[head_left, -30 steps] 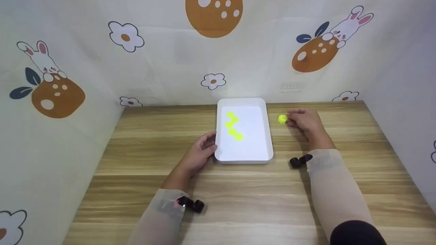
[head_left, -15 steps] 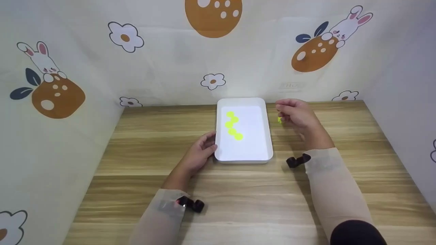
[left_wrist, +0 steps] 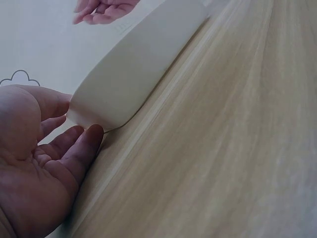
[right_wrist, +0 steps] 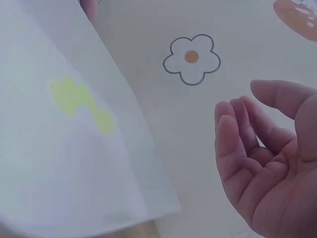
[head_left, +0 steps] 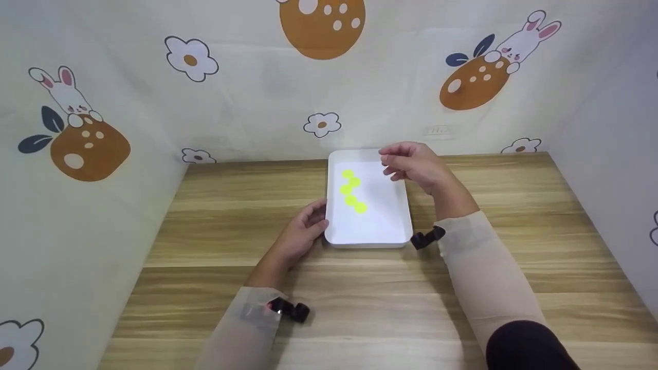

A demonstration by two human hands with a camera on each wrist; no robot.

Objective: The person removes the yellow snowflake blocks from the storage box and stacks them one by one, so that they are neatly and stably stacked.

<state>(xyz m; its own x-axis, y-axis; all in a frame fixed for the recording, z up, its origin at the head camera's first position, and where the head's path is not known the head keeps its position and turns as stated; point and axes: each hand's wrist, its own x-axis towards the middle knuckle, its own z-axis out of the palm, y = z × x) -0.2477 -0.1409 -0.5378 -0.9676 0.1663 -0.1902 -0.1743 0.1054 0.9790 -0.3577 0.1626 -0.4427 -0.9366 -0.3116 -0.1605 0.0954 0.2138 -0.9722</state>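
Observation:
A white rectangular tray (head_left: pixel 383 226) lies on the wooden table, with several yellow round pieces (head_left: pixel 350 200) in a wavy line on its left half. My left hand (head_left: pixel 300 234) grips the tray's left side. In the left wrist view its thumb meets the rim, and curled fingers (left_wrist: pixel 91 136) reach the lower edge. My right hand (head_left: pixel 414 164) hovers over the tray's far right corner. Its fingers are loosely bent, and the right wrist view shows nothing between thumb and fingertips. The small yellow crumpled piece seen earlier right of the tray is hidden now.
The wooden table (head_left: pixel 231 216) ends at a fabric wall (head_left: pixel 247 103) printed with flowers, rabbits and oranges. Similar fabric stands on both sides. Black wrist cameras (head_left: pixel 427 237) sit on both sleeves.
My right hand leaves the yellow crumpled piece beside the tray and moves left over the tray's far right corner. My left hand stays at the tray's left side.

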